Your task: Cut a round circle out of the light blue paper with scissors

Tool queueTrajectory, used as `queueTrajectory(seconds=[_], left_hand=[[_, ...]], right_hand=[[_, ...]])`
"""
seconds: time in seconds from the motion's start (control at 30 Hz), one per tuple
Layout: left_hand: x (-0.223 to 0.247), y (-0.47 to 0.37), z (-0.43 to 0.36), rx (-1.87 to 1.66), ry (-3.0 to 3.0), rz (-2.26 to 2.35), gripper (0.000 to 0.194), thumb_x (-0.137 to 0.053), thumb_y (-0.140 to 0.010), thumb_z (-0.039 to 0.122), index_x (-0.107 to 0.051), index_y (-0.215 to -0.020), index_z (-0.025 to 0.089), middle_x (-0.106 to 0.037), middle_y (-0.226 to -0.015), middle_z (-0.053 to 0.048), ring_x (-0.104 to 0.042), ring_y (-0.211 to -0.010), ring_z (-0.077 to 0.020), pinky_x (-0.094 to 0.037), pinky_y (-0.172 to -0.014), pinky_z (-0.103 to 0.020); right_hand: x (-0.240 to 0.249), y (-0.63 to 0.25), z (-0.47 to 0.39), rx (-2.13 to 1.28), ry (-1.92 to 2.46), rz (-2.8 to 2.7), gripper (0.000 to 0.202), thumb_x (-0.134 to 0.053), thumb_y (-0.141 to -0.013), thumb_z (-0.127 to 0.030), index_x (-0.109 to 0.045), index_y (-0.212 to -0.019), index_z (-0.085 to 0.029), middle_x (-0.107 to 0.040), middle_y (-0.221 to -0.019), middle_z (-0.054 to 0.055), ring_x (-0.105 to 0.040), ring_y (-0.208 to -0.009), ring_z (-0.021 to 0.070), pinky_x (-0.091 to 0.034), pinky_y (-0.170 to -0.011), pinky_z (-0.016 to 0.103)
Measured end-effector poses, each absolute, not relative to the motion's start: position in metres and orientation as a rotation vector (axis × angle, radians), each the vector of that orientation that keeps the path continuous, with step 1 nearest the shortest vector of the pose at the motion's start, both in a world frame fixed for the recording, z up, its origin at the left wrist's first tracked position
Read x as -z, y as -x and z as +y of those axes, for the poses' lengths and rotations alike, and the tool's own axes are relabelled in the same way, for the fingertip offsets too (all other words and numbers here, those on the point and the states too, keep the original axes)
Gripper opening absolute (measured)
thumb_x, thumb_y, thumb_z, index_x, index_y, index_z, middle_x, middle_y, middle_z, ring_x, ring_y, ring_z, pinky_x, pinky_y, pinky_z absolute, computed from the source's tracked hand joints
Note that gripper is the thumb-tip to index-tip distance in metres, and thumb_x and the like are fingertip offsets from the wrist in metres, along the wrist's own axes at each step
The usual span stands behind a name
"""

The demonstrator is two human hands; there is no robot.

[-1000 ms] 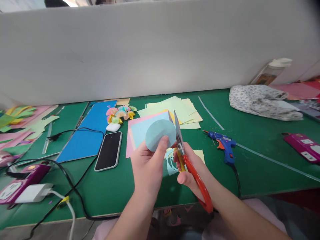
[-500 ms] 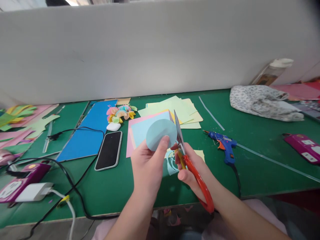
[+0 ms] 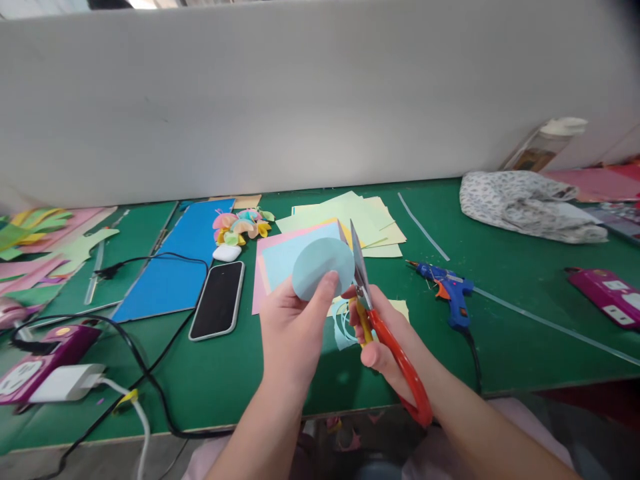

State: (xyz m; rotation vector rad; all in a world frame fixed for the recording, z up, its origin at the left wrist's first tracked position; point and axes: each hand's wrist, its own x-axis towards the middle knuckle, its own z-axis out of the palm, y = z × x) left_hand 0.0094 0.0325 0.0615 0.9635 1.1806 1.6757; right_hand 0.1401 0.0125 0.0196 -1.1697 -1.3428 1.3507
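A round piece of light blue paper [image 3: 320, 263] is pinched in my left hand [image 3: 295, 333], the thumb lying on its face. My right hand [image 3: 393, 333] grips scissors [image 3: 395, 350] with red and yellow handles. Their blades point up and away from me along the right edge of the disc; whether they touch it I cannot tell. Below the hands, thin curled blue paper offcuts [image 3: 344, 333] lie on the green table [image 3: 220, 380]. Behind the disc are a light blue sheet [image 3: 280, 257] and a fanned stack of pale green and yellow paper [image 3: 350, 210].
A blue glue gun [image 3: 450, 290] lies to the right with its cord. On the left are a phone [image 3: 219, 300], a blue board [image 3: 175, 267], paper flowers [image 3: 243, 227], black cables and a purple power strip [image 3: 50, 360]. A patterned cloth [image 3: 520, 203] sits at back right.
Both hands stay nearly in place. The scissors have shifted very slightly right relative to the disc, and my right thumb has moved a little. The paper disc is still held.
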Motion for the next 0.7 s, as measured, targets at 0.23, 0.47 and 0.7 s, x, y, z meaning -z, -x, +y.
queueTrajectory(seconds=[0.23, 0.47, 0.7], left_hand=[[-0.0626, -0.0104, 0.0321, -1.673, -0.952, 1.18, 0.009, -0.085, -0.072, 0.029, -0.082, -0.074, 0.02, -0.078, -0.073, 0.0, -0.068, -0.069, -0.0157, -0.057, -0.06, -0.025], [-0.063, -0.0092, 0.0332, -1.675, -0.927, 1.174, 0.01, -0.087, -0.071, 0.028, -0.083, -0.077, 0.021, -0.079, -0.076, 0.0, -0.069, -0.07, -0.0146, -0.058, -0.061, -0.023], [-0.0628, -0.007, 0.034, -1.679, -0.935, 1.185, 0.01, -0.087, -0.073, 0.028, -0.082, -0.077, 0.02, -0.079, -0.077, 0.001, -0.07, -0.072, -0.0136, -0.058, -0.065, -0.022]], right_hand=[[-0.028, -0.1448, 0.0107, -1.396, 1.084, -1.391, 0.1, -0.062, -0.054, -0.099, -0.059, -0.12, -0.025, -0.05, -0.088, -0.001, -0.044, -0.07, 0.0162, -0.04, -0.063, 0.029], [-0.0309, -0.1453, 0.0097, -1.403, 1.089, -1.393, 0.093, -0.063, -0.056, -0.098, -0.058, -0.114, -0.026, -0.048, -0.084, -0.002, -0.042, -0.072, 0.0172, -0.038, -0.066, 0.03], [-0.0258, -0.1447, 0.0097, -1.364, 1.087, -1.42, 0.089, -0.061, -0.058, -0.098, -0.058, -0.11, -0.027, -0.043, -0.076, -0.005, -0.04, -0.068, 0.017, -0.036, -0.063, 0.03]])
